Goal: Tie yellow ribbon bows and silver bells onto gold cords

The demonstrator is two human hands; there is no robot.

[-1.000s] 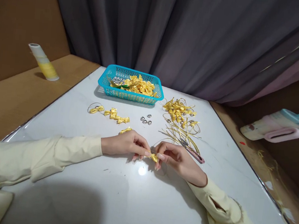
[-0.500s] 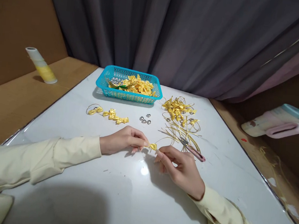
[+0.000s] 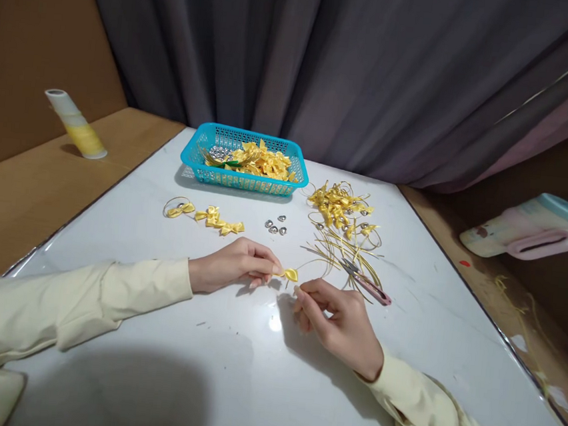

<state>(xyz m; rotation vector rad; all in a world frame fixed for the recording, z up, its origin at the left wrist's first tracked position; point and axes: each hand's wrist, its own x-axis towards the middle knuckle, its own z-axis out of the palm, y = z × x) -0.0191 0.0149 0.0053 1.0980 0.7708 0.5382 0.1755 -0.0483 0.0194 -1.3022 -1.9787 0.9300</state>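
- The left hand (image 3: 239,264) pinches one end of a yellow bow (image 3: 291,275) over the table (image 3: 157,381).
- The right hand (image 3: 346,323) is just beside the bow, thumb and forefinger nearly together; I can't tell whether they hold anything.
- Snips (image 3: 370,285) lie near the right hand.
- Silver beads (image 3: 273,229) sit between the hands and the basket (image 3: 247,182).

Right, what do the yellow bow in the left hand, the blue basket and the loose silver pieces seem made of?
Yellow bow: probably satin ribbon; its folds look soft and glossy.

Blue basket: likely moulded plastic, smooth, with evenly perforated walls.

Silver pieces: shiny, with bright highlights; perhaps metal or metal-coated plastic, I can't tell which.
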